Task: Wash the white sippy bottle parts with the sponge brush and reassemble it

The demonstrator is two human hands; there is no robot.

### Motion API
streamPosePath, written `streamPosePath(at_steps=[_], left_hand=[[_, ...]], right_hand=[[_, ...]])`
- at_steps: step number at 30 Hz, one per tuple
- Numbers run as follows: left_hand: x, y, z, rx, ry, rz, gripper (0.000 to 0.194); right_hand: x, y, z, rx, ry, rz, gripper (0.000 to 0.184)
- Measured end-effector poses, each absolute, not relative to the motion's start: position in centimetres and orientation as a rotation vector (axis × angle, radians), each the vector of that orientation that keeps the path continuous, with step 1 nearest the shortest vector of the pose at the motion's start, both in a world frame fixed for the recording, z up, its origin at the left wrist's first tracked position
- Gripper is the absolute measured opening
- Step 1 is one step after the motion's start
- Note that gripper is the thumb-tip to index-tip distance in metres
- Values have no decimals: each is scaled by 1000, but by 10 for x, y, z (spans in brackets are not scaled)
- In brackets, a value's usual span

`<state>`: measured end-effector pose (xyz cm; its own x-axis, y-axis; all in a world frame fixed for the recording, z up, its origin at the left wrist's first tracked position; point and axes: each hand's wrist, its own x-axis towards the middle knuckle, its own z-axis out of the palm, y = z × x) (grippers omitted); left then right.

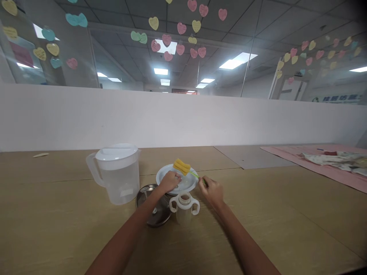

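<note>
My right hand [212,190] is closed around the green handle of a sponge bottle brush [181,167], whose yellow head is over the far side of a white plate [162,176]. My left hand [171,181] reaches over the plate with its fingers curled together; what they pinch, if anything, is too small to make out. Some clear thing, hard to name, lies in the plate by those fingers. In front of the plate, a two-handled baby bottle [184,210] stands upright with its top uncovered. A round shiny metal dish [160,215] is partly hidden under my left forearm.
A lidded translucent plastic pitcher [123,183] stands to the left, its handle pointing left. On the far right, a pink cloth [289,156] bears crumpled fabric [335,158]. A grey mat [243,154] lies at the back. Beyond the table rises a low white wall [172,122] with glass above.
</note>
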<state>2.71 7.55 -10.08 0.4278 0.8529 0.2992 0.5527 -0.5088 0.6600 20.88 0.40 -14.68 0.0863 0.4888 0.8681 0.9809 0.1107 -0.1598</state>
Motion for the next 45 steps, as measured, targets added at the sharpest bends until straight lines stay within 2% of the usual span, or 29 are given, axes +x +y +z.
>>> streamPosePath(at_steps=[7,12,19,26,31,36,38,41,45], left_hand=[[32,78,-86,2100,1111,1119,15],[25,63,-60,2157,1080,1277,9],[5,54,-47,2600,925,1296,51],[-2,47,-36,2517,643,1150,77],[-1,31,-21,2109,476,1100,70],[-1,29,-19,1956,534,978,35],[0,29,-21,2024,594,979,39],[1,26,-22,2106,721,1044,55],[8,15,-22,2085,720,955,42]], right_hand=[[207,2,-144,-1526,-1511,-647,38],[204,0,-140,-1473,-1494,-560,42],[206,3,-141,-1541,-1484,-548,40],[207,0,-143,-1343,-1697,-777,34],[206,-8,-138,-1182,-1569,-835,31],[206,-9,-134,-1162,-1471,-841,34],[207,-7,-134,-1224,-1483,-886,38],[206,-4,-133,-1312,-1546,-947,39],[199,2,-136,-1336,-1658,-927,39]])
